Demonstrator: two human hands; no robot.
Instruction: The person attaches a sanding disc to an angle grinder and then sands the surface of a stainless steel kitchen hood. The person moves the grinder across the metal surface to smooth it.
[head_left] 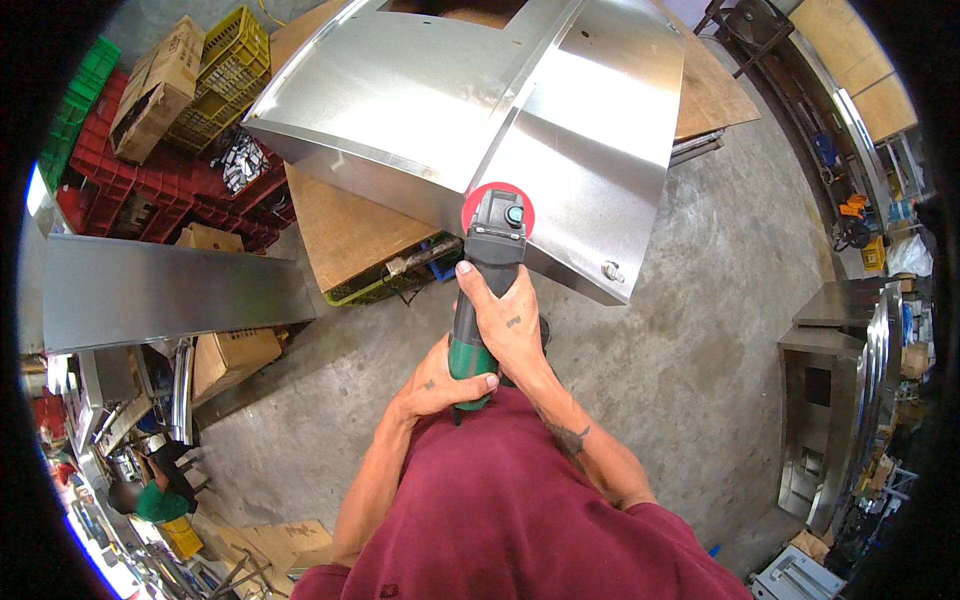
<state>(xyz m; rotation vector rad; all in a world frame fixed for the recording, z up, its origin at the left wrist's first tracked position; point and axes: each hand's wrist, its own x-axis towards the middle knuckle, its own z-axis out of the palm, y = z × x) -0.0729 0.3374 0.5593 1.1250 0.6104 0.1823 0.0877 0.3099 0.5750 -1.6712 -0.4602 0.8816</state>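
Note:
Both my hands grip a green and black angle grinder (476, 345) that points away from me. My right hand (508, 322) wraps round the black front of its body, just behind the gear head. Lower down, my left hand (440, 380) closes round the green rear end. A red disc (470, 208) on the grinder lies over the near edge of a large sheet-metal cabinet (580, 180), close to the seam between its two panels. Whether the disc touches the metal I cannot tell. A small metal latch (612, 271) sits at the cabinet's near right corner.
The cabinet rests on a wooden board (350, 235). Red crates (150, 195), a yellow crate (215, 85) and a cardboard box (160, 85) stack at far left. A long metal panel (180, 295) lies at left. Metal cabinets (825, 410) stand at right. A person in green (160, 498) is at lower left.

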